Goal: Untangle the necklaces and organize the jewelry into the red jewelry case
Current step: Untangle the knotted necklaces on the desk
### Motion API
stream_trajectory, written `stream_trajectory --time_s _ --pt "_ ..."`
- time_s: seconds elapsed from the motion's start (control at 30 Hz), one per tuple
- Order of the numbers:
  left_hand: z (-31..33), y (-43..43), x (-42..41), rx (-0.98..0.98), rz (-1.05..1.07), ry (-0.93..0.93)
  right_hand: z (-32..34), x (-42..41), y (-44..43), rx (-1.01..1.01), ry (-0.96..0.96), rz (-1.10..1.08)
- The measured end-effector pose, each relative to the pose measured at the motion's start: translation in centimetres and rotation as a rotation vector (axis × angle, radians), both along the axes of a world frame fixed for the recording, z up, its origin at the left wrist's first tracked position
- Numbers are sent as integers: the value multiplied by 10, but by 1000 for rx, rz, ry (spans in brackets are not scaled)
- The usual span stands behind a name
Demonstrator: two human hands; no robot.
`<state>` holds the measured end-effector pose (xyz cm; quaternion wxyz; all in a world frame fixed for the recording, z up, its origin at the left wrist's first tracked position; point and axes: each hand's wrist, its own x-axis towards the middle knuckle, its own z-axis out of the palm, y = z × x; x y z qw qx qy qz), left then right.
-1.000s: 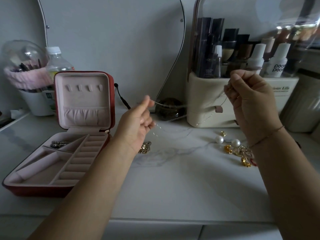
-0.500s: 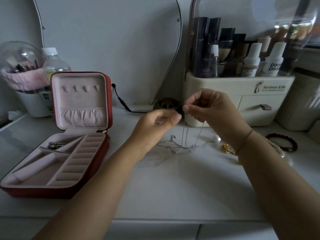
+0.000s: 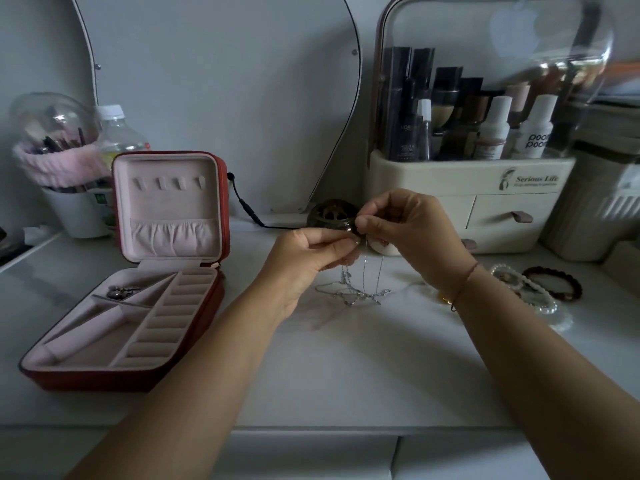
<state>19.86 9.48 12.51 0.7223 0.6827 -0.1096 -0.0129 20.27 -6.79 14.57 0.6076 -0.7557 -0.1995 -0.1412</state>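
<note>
A thin silver necklace (image 3: pixel 353 295) hangs in loops from my fingertips, its lower part piled on the white tabletop. My left hand (image 3: pixel 304 259) and my right hand (image 3: pixel 407 228) meet above it, both pinching the chain. The red jewelry case (image 3: pixel 211 306) lies open at the left, its lid upright, with a small metallic piece (image 3: pixel 122 292) in a rear compartment. A pearl strand (image 3: pixel 533 292) and a dark bead bracelet (image 3: pixel 554 287) lie at the right, beyond my right wrist.
A cream cosmetics organizer (image 3: pixel 467 188) with bottles and drawers stands at the back right. A dark round jar (image 3: pixel 331 213) sits behind my hands. A mirror (image 3: pixel 221 81), a black cable (image 3: pixel 247 211), a water bottle (image 3: pixel 116 133) and a brush holder (image 3: pixel 62 161) line the back left.
My hands came together from far apart and dropped lower. The chain went from stretched between them to hanging in loops onto the table. The view shifted slightly.
</note>
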Motion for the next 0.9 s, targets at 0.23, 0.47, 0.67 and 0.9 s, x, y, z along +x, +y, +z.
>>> stream_trajectory --time_s 0.23,0.47,0.67,0.9 --pt "31 28 5 -87 154 -64 29 -7 -12 146 -11 -108" --pt "67 39 3 -112 169 -170 71 -17 -13 153 -63 -58" --pt "57 43 -2 -67 189 -146 92 -24 -17 233 -112 -13" --pt "26 45 -9 368 61 -119 91 -30 -20 95 -43 -15"
